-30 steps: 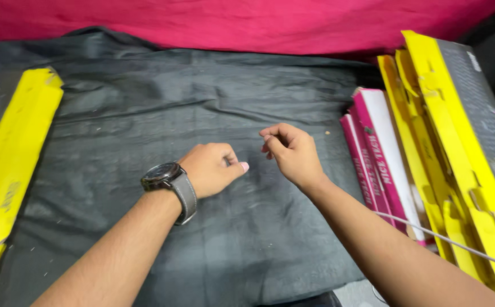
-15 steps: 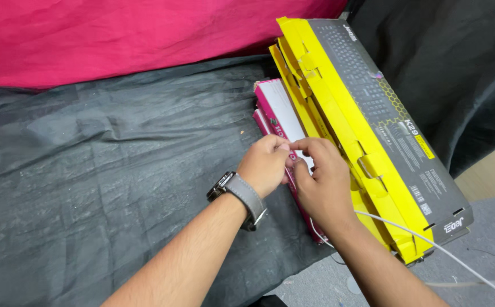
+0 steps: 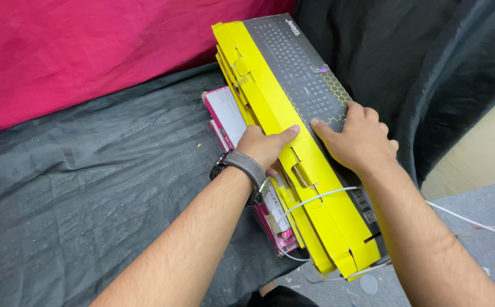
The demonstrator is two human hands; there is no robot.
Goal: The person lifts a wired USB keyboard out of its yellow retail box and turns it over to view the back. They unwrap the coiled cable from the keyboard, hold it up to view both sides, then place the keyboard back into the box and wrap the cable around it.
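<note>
Both hands have come off the pink boxes since half a second ago and now sit on the yellow box, which has slid nearer the middle of my view. At nine o'clock lies the dark cloth, with the red cloth at eleven. My left hand comes next, watch on the wrist, fingers curled over the near yellow edge of the box, thumb laid flat along the top; it grips that edge from the left side. Under it, the pink boxes show just to the left, touching the yellow stack. The box's long axis runs from eleven o'clock, far, down to five o'clock, near, so it lies slantwise between my two arms. My right hand rests spread and flat on the printed keyboard face, holding nothing closed, palm pressing down at about two o'clock from the left hand. A white cable crosses the box's near end. Both hands are equally near the box; the left holds, the right steadies.
</note>
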